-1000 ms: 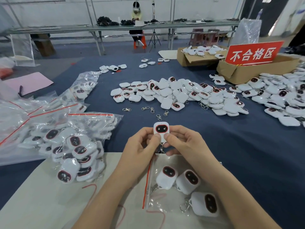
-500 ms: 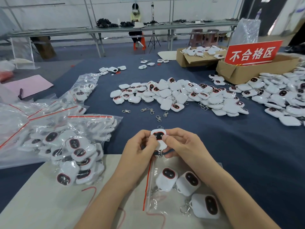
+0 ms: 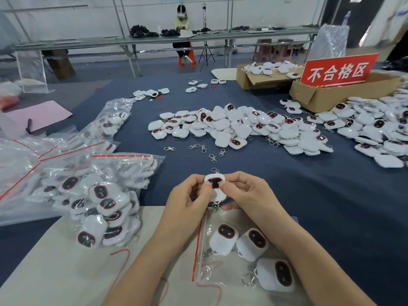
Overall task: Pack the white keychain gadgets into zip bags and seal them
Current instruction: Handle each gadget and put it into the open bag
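- Gadget (image 3: 215, 181) sits upright at centre, pinched from both sides.
- Left hand (image 3: 187, 196) at 9 o'clock of it, right hand (image 3: 249, 193) at 3 o'clock; fingers curled, thumbs pressing its face.
- Bag (image 3: 208, 269) at 6 o'clock holds three more.

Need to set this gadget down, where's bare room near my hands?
Bare blue cloth right of your right hand, below the loose gadget pile. The beige board is nearly bare between the filled bags and your left arm. Bags crowd the left.

white gadgets (image 3: 242, 129) with black red-rimmed faces, navy tablecloth (image 3: 287, 184), red sign (image 3: 337, 70) with white lettering
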